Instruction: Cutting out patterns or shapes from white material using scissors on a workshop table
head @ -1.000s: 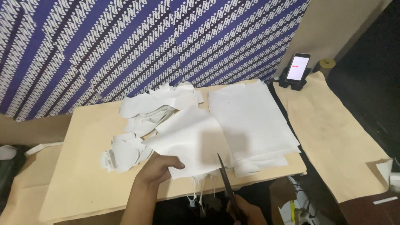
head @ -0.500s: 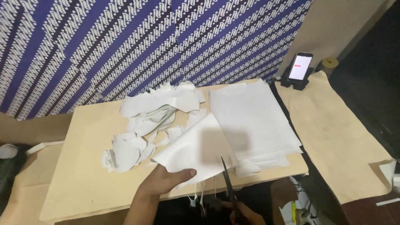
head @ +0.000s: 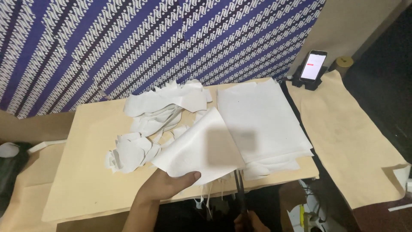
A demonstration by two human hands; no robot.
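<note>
My left hand (head: 165,185) grips the near corner of a white sheet of paper (head: 201,148) and lifts it off the tan work board (head: 86,172). Only the top of my right hand (head: 251,221) shows at the bottom edge. It holds dark scissors (head: 240,191) whose blades point up into the sheet's near edge. Thin white strips (head: 206,199) hang down below the cut. A stack of white sheets (head: 262,120) lies flat just right of the held sheet.
A heap of white paper offcuts (head: 150,124) lies on the board's left-centre. Behind hangs a blue and white patterned cloth (head: 150,38). A lit phone on a stand (head: 313,66) sits at the far right, beside brown paper (head: 347,141) over another surface.
My left hand has drawn the sheet nearer and raised it higher off the board. The scissors have moved slightly lower along the near edge.
</note>
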